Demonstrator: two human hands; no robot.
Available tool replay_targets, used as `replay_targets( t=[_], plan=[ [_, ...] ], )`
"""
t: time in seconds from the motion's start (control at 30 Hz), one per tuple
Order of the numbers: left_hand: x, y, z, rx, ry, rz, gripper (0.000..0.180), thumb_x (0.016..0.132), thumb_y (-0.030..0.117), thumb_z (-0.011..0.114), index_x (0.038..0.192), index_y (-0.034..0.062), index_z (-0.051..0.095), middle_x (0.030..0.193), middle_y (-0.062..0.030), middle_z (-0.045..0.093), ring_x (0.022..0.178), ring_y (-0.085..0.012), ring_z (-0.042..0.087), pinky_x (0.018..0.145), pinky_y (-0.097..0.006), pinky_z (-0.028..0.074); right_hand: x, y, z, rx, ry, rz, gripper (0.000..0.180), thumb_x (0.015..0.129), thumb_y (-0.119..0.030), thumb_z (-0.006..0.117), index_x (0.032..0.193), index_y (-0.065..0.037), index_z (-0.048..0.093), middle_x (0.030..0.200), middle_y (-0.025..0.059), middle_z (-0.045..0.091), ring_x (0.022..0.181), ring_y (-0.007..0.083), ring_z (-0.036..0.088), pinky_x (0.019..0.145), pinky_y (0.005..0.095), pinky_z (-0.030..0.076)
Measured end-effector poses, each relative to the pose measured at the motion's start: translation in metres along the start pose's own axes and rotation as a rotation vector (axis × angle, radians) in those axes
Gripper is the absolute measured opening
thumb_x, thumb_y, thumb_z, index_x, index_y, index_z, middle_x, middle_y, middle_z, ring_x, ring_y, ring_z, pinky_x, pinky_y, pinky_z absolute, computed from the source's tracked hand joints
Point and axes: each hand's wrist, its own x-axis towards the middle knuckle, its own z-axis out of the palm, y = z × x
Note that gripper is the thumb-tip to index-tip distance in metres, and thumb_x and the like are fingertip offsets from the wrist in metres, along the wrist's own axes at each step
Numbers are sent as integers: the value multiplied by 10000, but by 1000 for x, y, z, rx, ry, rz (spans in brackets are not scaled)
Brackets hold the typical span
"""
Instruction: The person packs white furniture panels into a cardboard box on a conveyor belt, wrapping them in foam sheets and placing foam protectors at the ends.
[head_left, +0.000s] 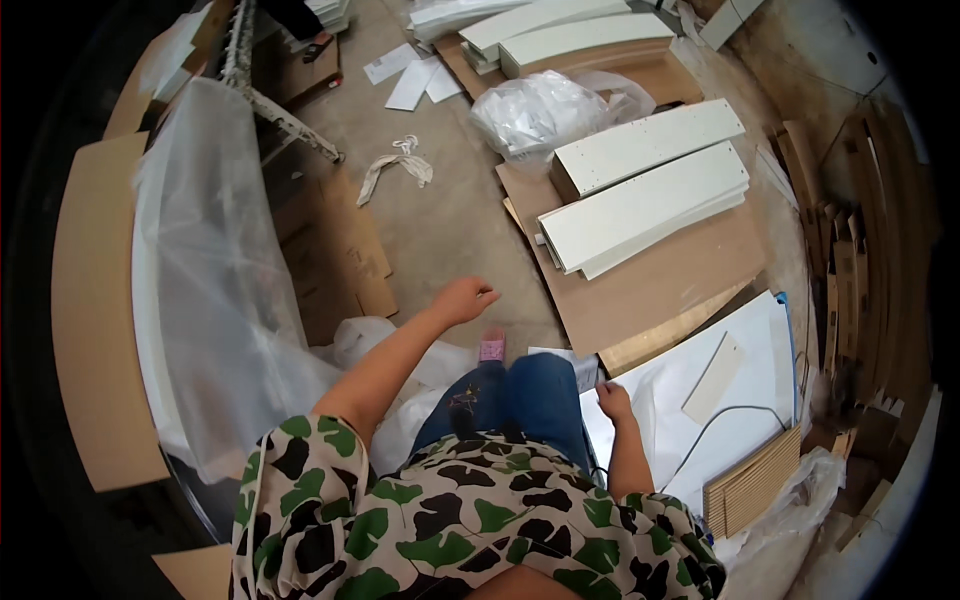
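Seemingly between grips, holding left hand (468, 300) slack and half-spread left of the flat brown cardboard sheet (690, 270), right hand (614, 402) curled just short of it (cannot tell if empty). To lift the long white boards (645, 205) on it, spread both.

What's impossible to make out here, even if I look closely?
In the head view:
- Right hand: curled fingers hide its palm; whether it holds anything is unclear.
- Left hand: its palm faces away from the camera.
- Translucent plastic sheet: its haze and folds blur what lies beneath.
- Another person's foot: the picture's edge cuts off most of that person.
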Motion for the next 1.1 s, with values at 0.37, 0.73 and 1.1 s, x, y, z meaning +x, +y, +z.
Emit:
replay_targets(
  t=[0.37,0.73,1.1],
  plan=[
    [232,-23,52,188,-488,-92,374,811,336,530,977,14,622,922,-188,632,879,-356,593,795,-406,463,243,-79,36,342,-20,349,387,834,-351,492,906,-1,640,917,226,619,891,365,589,792,401,455],
    [388,-65,179,57,-230,19,560,724,287,622,1148,-43,462,1111,-231,519,1035,-374,498,891,-447,392,371,-13,104,607,262,675,458,863,-353,473,1073,48,545,957,207,618,891,324,588,804,362,442],
    [411,-47,168,130,-178,-51,492,723,416,667,965,5,548,894,-189,560,828,-323,550,716,-365,448,388,-67,70,899,412,1054,556,893,-466,440,962,69,576,909,169,613,847,271,563,765,338,426]
  ],
)
